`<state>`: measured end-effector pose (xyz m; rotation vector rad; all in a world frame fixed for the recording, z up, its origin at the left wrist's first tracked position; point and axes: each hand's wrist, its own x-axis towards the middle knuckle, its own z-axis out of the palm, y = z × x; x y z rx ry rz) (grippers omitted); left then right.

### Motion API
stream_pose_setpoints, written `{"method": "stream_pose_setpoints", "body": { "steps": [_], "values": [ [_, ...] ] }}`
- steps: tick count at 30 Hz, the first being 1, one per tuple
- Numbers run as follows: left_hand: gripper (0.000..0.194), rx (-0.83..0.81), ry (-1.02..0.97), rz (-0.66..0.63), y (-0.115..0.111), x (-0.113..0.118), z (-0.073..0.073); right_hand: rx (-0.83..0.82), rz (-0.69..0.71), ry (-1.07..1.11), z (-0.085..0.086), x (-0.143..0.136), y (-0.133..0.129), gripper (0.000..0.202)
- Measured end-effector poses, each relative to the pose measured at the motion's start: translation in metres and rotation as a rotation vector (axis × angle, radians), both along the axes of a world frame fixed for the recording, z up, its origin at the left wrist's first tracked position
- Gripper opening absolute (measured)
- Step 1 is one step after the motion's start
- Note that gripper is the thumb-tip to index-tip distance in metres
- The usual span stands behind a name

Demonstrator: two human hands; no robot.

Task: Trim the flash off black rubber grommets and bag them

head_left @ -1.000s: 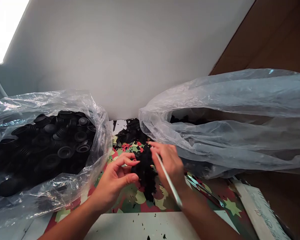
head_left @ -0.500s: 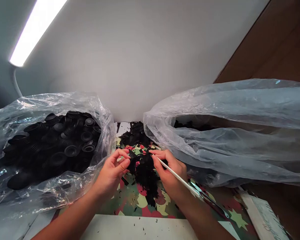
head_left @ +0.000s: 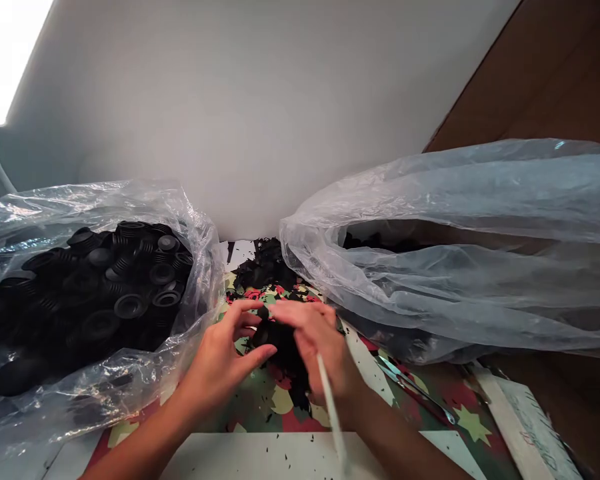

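Observation:
My left hand [head_left: 223, 357] is over the work surface with thumb and fingers apart. A small dark rounded piece [head_left: 263, 312] shows between the fingertips of both hands; I cannot tell whether either hand bears it. In my right hand [head_left: 325, 353] is a thin white stick [head_left: 331, 407], its lower end slanting toward me and blurred. The right fingers reach across toward the left ones. Beneath the hands lies a heap of black rubbery scraps [head_left: 294, 387], partly hidden by the right hand.
On the left a clear plastic bag [head_left: 200, 233] holds many black ribbed rubber parts [head_left: 130, 305]. Another clear bag [head_left: 430, 287] is on the right, with black pieces inside. More black scraps [head_left: 267, 267] lie behind. Metal scissors-like tool [head_left: 420, 393] rests on the patterned sheet [head_left: 283, 401].
The white stick has swung from slanting rightward to pointing more steeply toward me. My left thumb and fingers have spread, and the right hand has shifted left. The view has turned slightly right.

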<state>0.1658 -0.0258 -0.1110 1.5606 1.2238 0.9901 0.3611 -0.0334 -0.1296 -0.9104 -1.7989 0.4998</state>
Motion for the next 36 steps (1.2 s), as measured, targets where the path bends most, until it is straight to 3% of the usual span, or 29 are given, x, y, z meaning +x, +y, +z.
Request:
{"method": "stream_pose_setpoints", "body": {
  "steps": [3, 5, 9, 11, 15, 19, 23, 26, 32, 36],
  "values": [
    [0.045, -0.047, -0.06, -0.016, -0.001, 0.0, 0.002, -0.186, -0.198, 0.317, -0.003, 0.005, 0.005, 0.025],
    [0.046, -0.055, -0.089, -0.036, -0.001, 0.0, 0.004, -0.257, -0.138, 0.388, -0.003, 0.007, 0.008, 0.023],
    [0.057, -0.006, -0.072, -0.014, -0.001, 0.0, 0.005, -0.201, 0.114, 0.051, 0.001, -0.002, 0.003, 0.031],
    [0.059, 0.05, -0.034, -0.003, -0.001, -0.002, 0.004, -0.151, 0.171, -0.127, 0.002, -0.009, -0.001, 0.034],
    [0.06, 0.193, 0.119, -0.054, -0.002, -0.005, 0.001, -0.165, 0.044, -0.345, -0.002, -0.017, -0.001, 0.024],
    [0.056, 0.307, 0.251, -0.167, -0.003, -0.006, 0.003, -0.039, -0.063, -0.51, -0.01, -0.016, 0.003, 0.023],
    [0.022, 0.208, 0.336, -0.292, 0.0, -0.005, 0.013, 0.093, -0.047, -0.471, -0.012, -0.014, 0.003, 0.021],
    [0.004, 0.148, 0.389, -0.3, 0.0, -0.004, 0.02, 0.122, -0.028, -0.46, -0.007, -0.012, 0.002, 0.02],
    [0.01, 0.198, 0.367, -0.259, -0.006, -0.003, 0.021, 0.192, 0.11, -0.487, -0.001, -0.006, 0.008, 0.025],
    [0.011, 0.078, 0.194, -0.264, -0.008, -0.003, 0.024, 0.245, 0.204, -0.354, 0.002, -0.008, 0.005, 0.032]
  ]
}}
